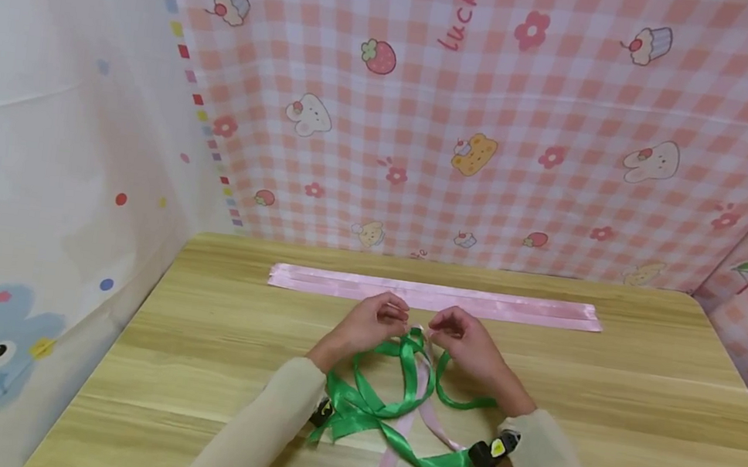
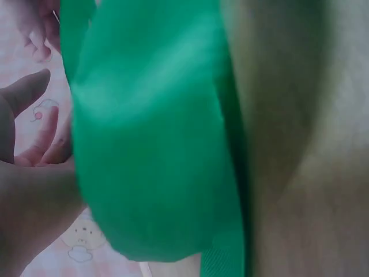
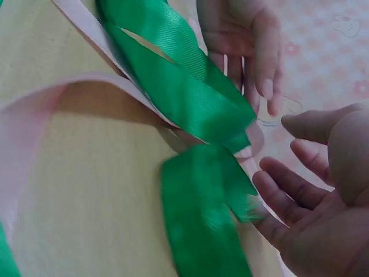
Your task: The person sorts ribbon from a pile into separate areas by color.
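A tangle of green satin ribbon (image 1: 354, 420) lies looped on the table between my forearms, with a narrow pink ribbon (image 1: 389, 463) running through it. My left hand (image 1: 373, 327) is at the far end of the tangle, its fingers loosely bent. Facing it, my right hand (image 1: 470, 346) has thumb and fingers apart. In the right wrist view, the fingertips of the right hand (image 3: 323, 202) are right at a frayed green ribbon end (image 3: 245, 208), while the left hand (image 3: 242, 46) hangs relaxed behind the ribbon. Green ribbon (image 2: 150, 133) covers much of the left wrist view.
A flat pink ribbon strip (image 1: 519, 309) lies straight across the back of the wooden table (image 1: 186, 397). Behind the table hangs a pink checked cloth (image 1: 430, 116), with a white patterned cloth (image 1: 46, 107) at the left. A green strand passes beside my right wrist.
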